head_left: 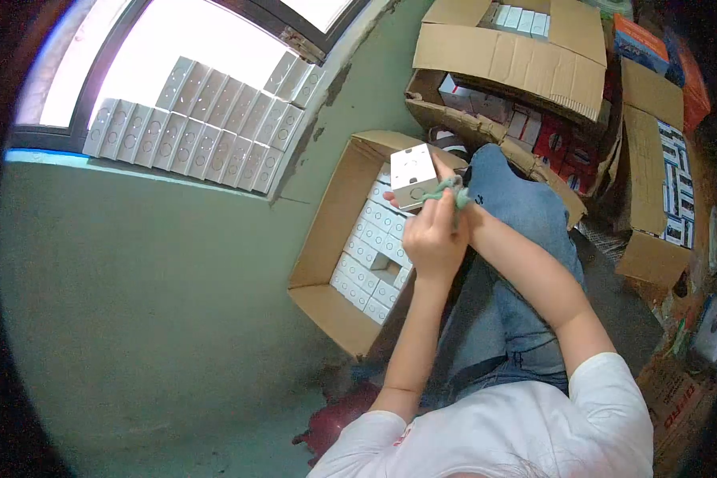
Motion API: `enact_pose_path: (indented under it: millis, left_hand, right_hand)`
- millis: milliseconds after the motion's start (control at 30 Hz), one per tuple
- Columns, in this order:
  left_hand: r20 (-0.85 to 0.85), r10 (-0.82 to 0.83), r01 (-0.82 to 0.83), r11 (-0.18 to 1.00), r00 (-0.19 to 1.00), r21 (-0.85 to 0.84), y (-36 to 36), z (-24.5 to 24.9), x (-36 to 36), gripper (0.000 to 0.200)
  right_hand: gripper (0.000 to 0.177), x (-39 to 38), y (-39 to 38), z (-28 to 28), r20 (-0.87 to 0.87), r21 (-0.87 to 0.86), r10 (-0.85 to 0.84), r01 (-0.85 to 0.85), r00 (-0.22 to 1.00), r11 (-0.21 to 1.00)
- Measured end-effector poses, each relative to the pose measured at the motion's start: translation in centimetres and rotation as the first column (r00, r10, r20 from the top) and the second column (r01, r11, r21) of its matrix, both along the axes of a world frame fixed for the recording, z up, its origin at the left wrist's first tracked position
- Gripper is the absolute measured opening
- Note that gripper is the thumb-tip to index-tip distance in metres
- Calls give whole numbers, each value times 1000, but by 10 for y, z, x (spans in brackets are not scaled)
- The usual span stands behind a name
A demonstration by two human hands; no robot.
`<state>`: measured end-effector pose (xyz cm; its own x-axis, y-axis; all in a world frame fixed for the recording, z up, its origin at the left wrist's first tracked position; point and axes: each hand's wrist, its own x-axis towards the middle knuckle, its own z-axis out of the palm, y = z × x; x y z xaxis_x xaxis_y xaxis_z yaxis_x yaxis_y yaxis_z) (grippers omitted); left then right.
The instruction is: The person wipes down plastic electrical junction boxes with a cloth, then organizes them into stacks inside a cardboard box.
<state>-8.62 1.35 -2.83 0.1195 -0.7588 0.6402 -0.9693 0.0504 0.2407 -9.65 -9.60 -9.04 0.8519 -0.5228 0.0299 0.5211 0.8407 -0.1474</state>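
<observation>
A: Which step do we have in hand?

B: Wiping, we judge. Our right hand (448,163) is closed around a box (414,177), from beside and below. Our left hand (436,237) pinches what looks like a green cloth (440,190) at the near face. The hands overlap in view; whether they touch, we cannot tell.

A: Where is the box?

B: Raised over the far end of the carton (315,251), by its far edge, tilted towards us.

A: What does the next move call for?

B: In our judgement, a firm right-hand grip while the left works the cloth across the faces. Setting down would then call for a free seat; one gap shows in the rows of boxes (355,276), towards the carton's right edge.

A: And farther off?

B: More boxes (190,147) stand stacked along the window sill (52,158), up to its right corner.
</observation>
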Motion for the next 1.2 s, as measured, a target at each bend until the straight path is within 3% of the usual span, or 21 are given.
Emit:
enact_pose_path:
  millis: [100, 200, 233, 367, 467, 567, 600, 700, 833, 900, 1000, 1067, 1133, 1200]
  left_hand:
    - [-40, 103, -107, 989, 994, -107, -1, -2, 19, 32]
    - [-386, 173, -252, 954, 906, -164, -3, -2, 30, 29]
    - [-404, 174, -230, 969, 898, -94, -1, -5, 29, 26]
    - [-163, -53, 55, 998, 985, 6, -1, -12, 9, 27]
    - [-76, -46, 38, 993, 996, -110, -4, -7, 15, 30]
    - [-296, -2, -39, 991, 955, -132, 0, 1, 25, 29]
    - [-374, 10, -73, 985, 927, -154, 1, 5, 27, 28]
    - [-306, -9, -21, 995, 952, -97, 8, 16, 30, 27]
    - [-128, -173, 175, 984, 976, 6, 22, 17, 35, 35]
    - [-27, -259, 261, 958, 965, 118, 31, 23, 35, 44]
    - [-14, -266, 263, 946, 964, 191, 29, 28, 41, 53]
    - [-147, -161, 184, 969, 976, 162, 28, 22, 45, 55]
    - [-198, -93, 131, 973, 976, 188, 22, 28, 51, 54]
    - [-45, -146, 153, 961, 988, 231, 18, 37, 49, 44]
  right_hand:
    - [63, 4, 5, -3, -284, 18, -94, 103, 954, 994]
    - [61, -11, 15, 38, -402, -23, -170, 175, 900, 984]
    - [61, -10, 13, 36, -411, -24, -186, 193, 892, 981]
    - [58, 9, -8, -11, -382, -31, -252, 261, 889, 965]
    - [54, 2, -12, -15, -502, -146, -278, 236, 819, 961]
    - [53, -24, 0, 42, -615, -273, -254, 101, 747, 957]
    - [53, -24, 0, 47, -571, -306, -258, 90, 779, 948]
    - [57, -18, -5, 47, -453, -443, -305, 86, 838, 892]
    - [66, -25, -7, 41, -443, -470, -192, -44, 876, 882]
    - [69, -28, -7, 46, -443, -396, -112, -82, 889, 914]
    - [68, -27, -10, 45, -446, -344, -84, -84, 891, 935]
    - [64, -25, -12, 31, -399, -307, -63, -69, 915, 949]
    - [52, -24, -10, 28, -510, -389, -198, -19, 837, 921]
    - [48, -14, -6, 16, -521, -546, -419, 86, 744, 833]
